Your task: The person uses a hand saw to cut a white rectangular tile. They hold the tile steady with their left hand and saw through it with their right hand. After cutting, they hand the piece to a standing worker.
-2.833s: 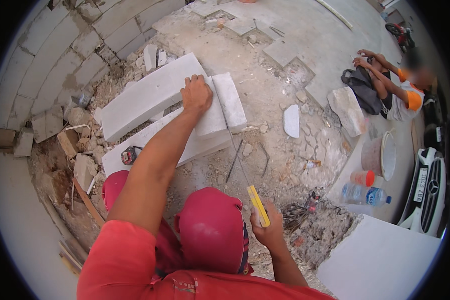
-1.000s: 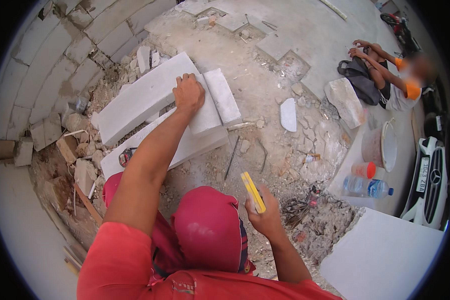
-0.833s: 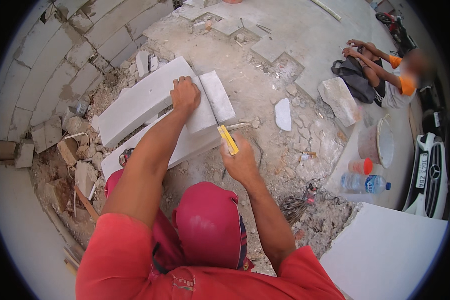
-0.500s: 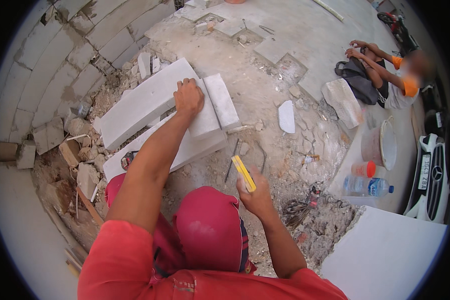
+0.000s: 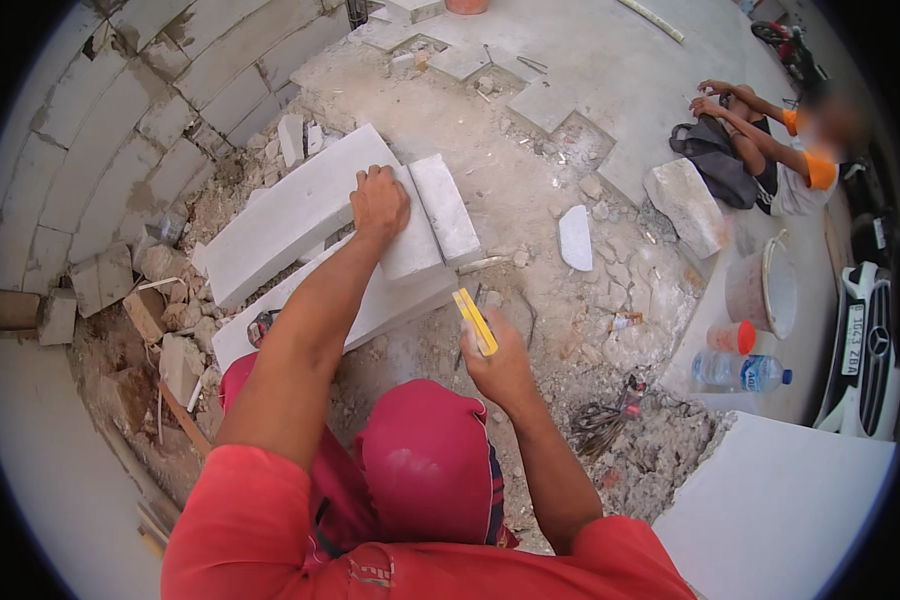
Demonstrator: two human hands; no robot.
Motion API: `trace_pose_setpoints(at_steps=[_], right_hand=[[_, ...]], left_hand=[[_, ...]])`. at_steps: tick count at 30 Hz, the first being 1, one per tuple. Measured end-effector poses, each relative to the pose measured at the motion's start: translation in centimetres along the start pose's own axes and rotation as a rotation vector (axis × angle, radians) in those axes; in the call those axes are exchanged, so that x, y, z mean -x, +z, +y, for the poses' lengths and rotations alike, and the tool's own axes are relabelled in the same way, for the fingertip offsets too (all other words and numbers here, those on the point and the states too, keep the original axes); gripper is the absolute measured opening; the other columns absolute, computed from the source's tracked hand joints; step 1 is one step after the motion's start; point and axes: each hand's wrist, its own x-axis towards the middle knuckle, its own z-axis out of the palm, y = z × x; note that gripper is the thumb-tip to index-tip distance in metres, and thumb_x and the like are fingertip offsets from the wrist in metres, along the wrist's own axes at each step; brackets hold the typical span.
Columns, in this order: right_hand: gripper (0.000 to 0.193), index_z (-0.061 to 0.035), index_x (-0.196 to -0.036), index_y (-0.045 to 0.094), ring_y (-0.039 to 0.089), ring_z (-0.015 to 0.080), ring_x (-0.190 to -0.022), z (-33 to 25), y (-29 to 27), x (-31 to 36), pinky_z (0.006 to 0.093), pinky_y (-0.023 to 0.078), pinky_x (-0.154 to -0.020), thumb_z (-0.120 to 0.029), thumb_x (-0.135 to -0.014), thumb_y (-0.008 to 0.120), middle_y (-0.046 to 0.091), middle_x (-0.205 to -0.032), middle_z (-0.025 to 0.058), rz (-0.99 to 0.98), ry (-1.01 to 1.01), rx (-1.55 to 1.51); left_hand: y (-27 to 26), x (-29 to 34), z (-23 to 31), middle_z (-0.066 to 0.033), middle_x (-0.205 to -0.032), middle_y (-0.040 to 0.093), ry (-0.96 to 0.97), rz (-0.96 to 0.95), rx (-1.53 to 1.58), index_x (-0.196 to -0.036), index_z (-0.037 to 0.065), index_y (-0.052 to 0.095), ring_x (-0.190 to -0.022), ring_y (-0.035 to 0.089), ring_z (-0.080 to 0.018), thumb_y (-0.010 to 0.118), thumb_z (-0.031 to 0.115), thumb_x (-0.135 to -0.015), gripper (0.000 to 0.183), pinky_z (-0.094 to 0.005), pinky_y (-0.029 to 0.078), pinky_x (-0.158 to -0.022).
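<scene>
My left hand (image 5: 380,203) presses down on a white lightweight concrete block (image 5: 407,235), its fingers bent over the surface. The block lies across another long white block (image 5: 390,300), and a dark straight line parts it from a narrow end piece (image 5: 445,210). Just in front of the blocks, my right hand (image 5: 500,362) is closed round the yellow handle of a handsaw (image 5: 476,323). Its blade is seen edge-on, in line with the dark cut, and is hard to make out. A further long white block (image 5: 280,220) slopes away to the left.
Rubble (image 5: 178,365) lies along the block wall (image 5: 120,100) on the left. To the right are a pale bucket (image 5: 755,285), a red-lidded container (image 5: 733,338), a water bottle (image 5: 760,373) and a white slab (image 5: 780,490). A person (image 5: 795,170) sits far right, near a parked car (image 5: 870,350).
My right hand has moved forward and slightly left with the saw, toward the blocks. My left hand stays on the block. The whole view has shifted a little.
</scene>
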Motion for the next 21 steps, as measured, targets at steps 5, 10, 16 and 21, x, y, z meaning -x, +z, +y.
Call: trace_pose_setpoints(at_steps=[5, 10, 16, 21], right_hand=[[0.024, -0.0004, -0.107, 0.06, 0.067, 0.0499, -0.08, -1.1, -1.6, 5.0, 0.0492, 0.053, -0.067, -0.023, -0.099, 0.067, 0.067, -0.088, 0.0287, -0.004, 0.108, -0.009], [0.024, 0.0002, -0.115, 0.062, 0.069, 0.0463, -0.079, -0.3, -5.1, 12.4, 0.0456, 0.055, -0.068, -0.015, -0.097, 0.067, 0.069, -0.093, 0.0273, -0.064, 0.106, -0.023], [0.023, -0.0013, -0.108, 0.06, 0.066, 0.0506, -0.077, -0.1, 1.0, -1.2, 0.0499, 0.052, -0.065, -0.021, -0.098, 0.068, 0.066, -0.089, 0.0307, 0.037, -0.009, -0.044], [0.016, 0.0001, -0.104, 0.06, 0.062, 0.0373, -0.066, -0.3, -4.0, 12.1, 0.0404, 0.051, -0.064, -0.01, -0.095, 0.067, 0.061, -0.079, 0.0211, 0.011, 0.077, -0.03]], left_hand=[[-0.4, 0.7, 0.7, -0.0189, -0.116, 0.065, -0.067, 0.007, -0.008, -0.107, -0.001, 0.066, -0.117, 0.059, -0.0403, 0.055, 0.015, -0.095, 0.023, -0.0545, 0.057, -0.091], [-0.6, 0.6, -0.1, -0.0192, -0.117, 0.065, -0.013, -0.001, -0.005, -0.108, -0.001, 0.066, -0.118, 0.059, -0.0404, 0.055, 0.016, -0.095, 0.024, -0.0551, 0.056, -0.093], [0.2, 0.3, 0.1, -0.0172, -0.118, 0.065, -0.05, -0.015, -0.016, -0.108, 0.0, 0.068, -0.121, 0.058, -0.0376, 0.054, 0.016, -0.096, 0.025, -0.056, 0.056, -0.092], [-0.7, 0.6, 0.5, -0.0188, -0.116, 0.066, -0.083, 0.013, -0.015, -0.105, -0.001, 0.068, -0.117, 0.06, -0.0395, 0.053, 0.015, -0.096, 0.023, -0.0554, 0.056, -0.091]])
